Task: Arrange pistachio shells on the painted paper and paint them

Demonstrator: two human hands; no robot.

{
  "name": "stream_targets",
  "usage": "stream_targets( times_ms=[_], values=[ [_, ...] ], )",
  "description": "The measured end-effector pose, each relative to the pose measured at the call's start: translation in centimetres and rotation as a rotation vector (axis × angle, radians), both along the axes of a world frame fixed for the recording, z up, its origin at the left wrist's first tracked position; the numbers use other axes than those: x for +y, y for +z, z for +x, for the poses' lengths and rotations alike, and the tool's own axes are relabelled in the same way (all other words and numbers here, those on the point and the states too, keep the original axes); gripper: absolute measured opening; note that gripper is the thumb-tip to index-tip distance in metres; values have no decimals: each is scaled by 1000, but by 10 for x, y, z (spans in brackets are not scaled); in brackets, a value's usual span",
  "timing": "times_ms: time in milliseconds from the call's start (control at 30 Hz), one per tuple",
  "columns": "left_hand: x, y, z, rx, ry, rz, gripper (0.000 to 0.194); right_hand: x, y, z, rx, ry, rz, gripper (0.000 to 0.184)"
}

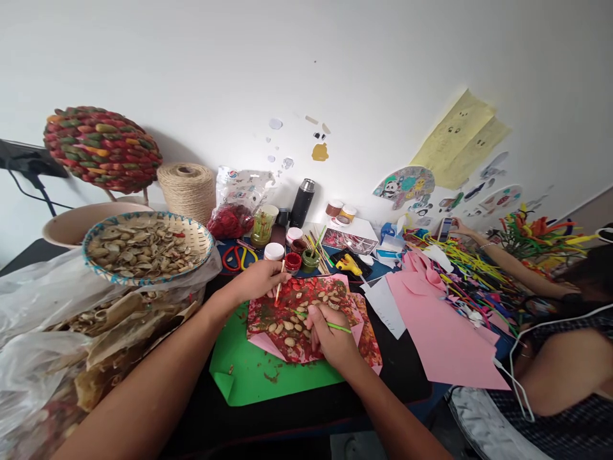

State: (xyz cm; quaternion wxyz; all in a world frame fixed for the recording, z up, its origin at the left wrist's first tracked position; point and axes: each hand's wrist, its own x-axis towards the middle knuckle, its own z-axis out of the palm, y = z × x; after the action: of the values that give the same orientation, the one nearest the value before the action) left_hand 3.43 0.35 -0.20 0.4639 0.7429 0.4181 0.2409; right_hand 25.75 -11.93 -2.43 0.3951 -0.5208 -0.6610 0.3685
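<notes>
My left hand (pixel 261 280) is closed on a thin wooden stick (pixel 280 291), its reddish tip pointing down at a paint-smeared sheet (pixel 261 313). A green stick (pixel 339 328) is pinched in my right hand (pixel 330 335), and its far end reaches in among pale pistachio shells (pixel 288 326). Red-painted shells (pixel 306 283) lie along the top of that sheet. Beneath it is a green sheet (pixel 278 390) with a curled corner. Just behind my left hand stand an open jar of red paint (pixel 293 262) and a jar of green paint (pixel 311 259).
Left, a basket of shells (pixel 143 246) sits above plastic bags (pixel 38 345). Scissors (pixel 239 257), a black flask (pixel 302 203) and a yellow glue gun (pixel 348 263) stand behind the work. Pink paper (pixel 445 332) lies right, beside another person's arm (pixel 517 265) holding a phone (pixel 446 228).
</notes>
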Motion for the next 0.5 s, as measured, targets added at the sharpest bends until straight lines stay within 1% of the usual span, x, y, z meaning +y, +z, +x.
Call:
stream_targets(
  times_ms=[100, 267, 500],
  values=[
    [0, 0, 0, 6, 13, 9, 56, 0, 1, -3, 43, -5, -26, 58],
    [0, 0, -2, 6, 15, 17, 58, -2, 6, -11, -53, 36, 5, 56],
    [0, 0, 0, -52, 29, 39, 58, 5, -1, -7, 24, -6, 11, 56]
  ],
)
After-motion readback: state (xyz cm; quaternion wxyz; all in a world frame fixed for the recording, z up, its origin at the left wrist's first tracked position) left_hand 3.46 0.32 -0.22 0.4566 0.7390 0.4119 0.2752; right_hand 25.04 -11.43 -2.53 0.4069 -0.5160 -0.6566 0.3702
